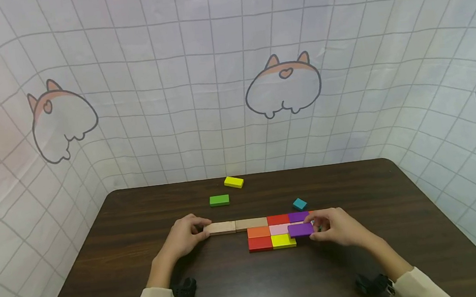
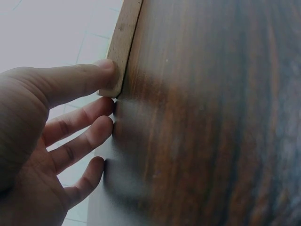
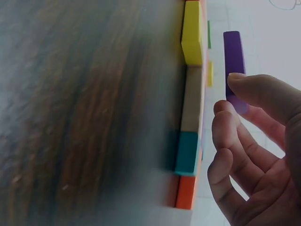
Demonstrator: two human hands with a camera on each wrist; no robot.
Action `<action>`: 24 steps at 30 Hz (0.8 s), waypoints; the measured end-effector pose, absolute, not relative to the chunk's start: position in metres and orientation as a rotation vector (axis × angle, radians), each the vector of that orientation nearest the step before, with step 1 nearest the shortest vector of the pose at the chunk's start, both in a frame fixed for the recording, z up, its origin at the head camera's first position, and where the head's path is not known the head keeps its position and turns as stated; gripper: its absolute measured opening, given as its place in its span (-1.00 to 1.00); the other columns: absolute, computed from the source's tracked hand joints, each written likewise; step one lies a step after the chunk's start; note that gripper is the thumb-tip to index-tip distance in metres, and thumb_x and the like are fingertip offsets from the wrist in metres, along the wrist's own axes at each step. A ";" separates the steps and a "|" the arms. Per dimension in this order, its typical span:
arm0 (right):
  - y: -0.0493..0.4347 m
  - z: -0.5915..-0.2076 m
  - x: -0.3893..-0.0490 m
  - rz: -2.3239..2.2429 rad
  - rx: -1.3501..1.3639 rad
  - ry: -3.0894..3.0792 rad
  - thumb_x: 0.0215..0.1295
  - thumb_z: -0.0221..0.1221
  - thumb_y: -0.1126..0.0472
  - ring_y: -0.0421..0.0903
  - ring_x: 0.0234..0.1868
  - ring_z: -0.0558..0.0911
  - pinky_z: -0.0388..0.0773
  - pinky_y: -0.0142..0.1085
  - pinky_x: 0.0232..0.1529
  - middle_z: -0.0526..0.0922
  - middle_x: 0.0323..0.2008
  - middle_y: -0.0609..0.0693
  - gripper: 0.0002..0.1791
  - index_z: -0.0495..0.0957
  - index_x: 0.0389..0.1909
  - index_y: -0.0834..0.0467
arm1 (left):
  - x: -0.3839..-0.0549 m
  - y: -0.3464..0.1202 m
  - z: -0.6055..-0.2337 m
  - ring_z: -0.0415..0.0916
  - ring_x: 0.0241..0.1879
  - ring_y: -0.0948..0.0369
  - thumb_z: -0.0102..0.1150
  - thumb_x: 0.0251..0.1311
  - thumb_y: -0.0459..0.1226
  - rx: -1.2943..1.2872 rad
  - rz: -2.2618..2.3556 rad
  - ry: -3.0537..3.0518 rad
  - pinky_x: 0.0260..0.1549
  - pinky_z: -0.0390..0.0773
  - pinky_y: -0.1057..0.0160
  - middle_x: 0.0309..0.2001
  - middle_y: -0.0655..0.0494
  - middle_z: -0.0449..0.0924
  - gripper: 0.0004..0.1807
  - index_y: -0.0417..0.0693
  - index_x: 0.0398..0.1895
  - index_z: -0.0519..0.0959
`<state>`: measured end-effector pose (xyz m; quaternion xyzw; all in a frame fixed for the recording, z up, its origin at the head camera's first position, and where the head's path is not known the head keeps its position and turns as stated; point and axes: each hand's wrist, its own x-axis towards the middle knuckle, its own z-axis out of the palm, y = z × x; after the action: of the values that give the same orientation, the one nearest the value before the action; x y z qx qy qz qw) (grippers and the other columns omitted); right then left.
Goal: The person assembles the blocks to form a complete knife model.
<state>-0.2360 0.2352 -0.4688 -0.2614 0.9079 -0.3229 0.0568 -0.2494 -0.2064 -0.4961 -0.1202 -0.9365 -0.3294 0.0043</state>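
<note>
In the head view my left hand (image 1: 186,236) pinches the left end of a plain wooden block (image 1: 222,228). The left wrist view shows the thumb on that block's near face, the other fingertips at the tabletop. Between thumb and fingers my right hand (image 1: 336,225) holds a purple block (image 1: 300,230), raised above a flat layout of blocks. That layout includes a second wooden block (image 1: 252,224), orange (image 1: 258,232), pink (image 1: 278,229), red (image 1: 260,244) and yellow (image 1: 283,241) blocks. Beside the raised block, the right wrist view shows a teal block (image 3: 187,153) and an orange block (image 3: 185,192).
Behind the layout lie a loose green block (image 1: 219,200), a yellow block (image 1: 233,182) near the far edge, and a blue block (image 1: 300,204). The dark wooden table (image 1: 260,289) ends at a gridded white curtain (image 1: 190,124).
</note>
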 end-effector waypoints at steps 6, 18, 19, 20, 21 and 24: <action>0.242 -0.471 -0.233 -0.955 -0.773 2.722 0.22 0.45 0.09 -0.32 -0.50 0.48 0.47 -0.41 -0.44 0.62 -0.43 -0.15 -0.61 0.67 0.01 0.15 | -0.250 -0.206 -0.497 0.46 -0.32 0.26 0.42 0.24 -0.26 -0.374 -1.032 -2.932 -0.32 0.51 0.22 -0.13 0.15 0.64 -0.70 0.08 0.05 0.75; 0.247 -0.473 -0.231 -0.905 -0.744 2.703 0.22 0.44 0.12 -0.30 -0.49 0.47 0.45 -0.40 -0.44 0.59 -0.44 -0.16 -0.66 0.66 -0.02 0.12 | -0.250 -0.207 -0.496 0.47 -0.31 0.26 0.41 0.25 -0.26 -0.390 -1.038 -2.937 -0.30 0.52 0.21 -0.11 0.14 0.65 -0.70 0.08 0.06 0.75; 0.247 -0.473 -0.231 -0.904 -0.739 2.702 0.22 0.44 0.13 -0.30 -0.49 0.47 0.45 -0.40 -0.44 0.59 -0.45 -0.16 -0.66 0.66 -0.02 0.13 | -0.250 -0.207 -0.496 0.47 -0.31 0.26 0.41 0.25 -0.26 -0.391 -1.036 -2.937 -0.30 0.52 0.22 -0.12 0.14 0.65 -0.70 0.08 0.06 0.75; 0.247 -0.473 -0.231 -0.904 -0.735 2.701 0.22 0.44 0.13 -0.30 -0.50 0.47 0.45 -0.40 -0.44 0.60 -0.45 -0.16 -0.66 0.66 -0.02 0.13 | -0.250 -0.207 -0.496 0.47 -0.31 0.26 0.41 0.25 -0.26 -0.392 -1.035 -2.937 -0.30 0.52 0.22 -0.12 0.14 0.65 -0.70 0.08 0.05 0.75; 0.247 -0.474 -0.231 -0.904 -0.734 2.700 0.22 0.44 0.14 -0.29 -0.50 0.48 0.46 -0.40 -0.44 0.60 -0.45 -0.16 -0.66 0.66 -0.03 0.14 | -0.250 -0.207 -0.496 0.46 -0.31 0.26 0.42 0.25 -0.26 -0.392 -1.035 -2.937 -0.30 0.51 0.22 -0.12 0.14 0.65 -0.70 0.08 0.05 0.75; 0.248 -0.475 -0.231 -0.901 -0.730 2.704 0.21 0.45 0.14 -0.30 -0.50 0.48 0.46 -0.41 -0.44 0.60 -0.46 -0.17 -0.66 0.66 -0.04 0.14 | -0.250 -0.207 -0.496 0.46 -0.32 0.26 0.42 0.24 -0.26 -0.390 -1.035 -2.938 -0.30 0.51 0.22 -0.14 0.15 0.64 -0.70 0.08 0.05 0.75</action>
<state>-0.2314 0.2476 -0.4749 -0.2467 0.9145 -0.3048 0.0994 -0.2503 -0.2074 -0.4956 -0.1244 -0.9359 -0.3297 0.0011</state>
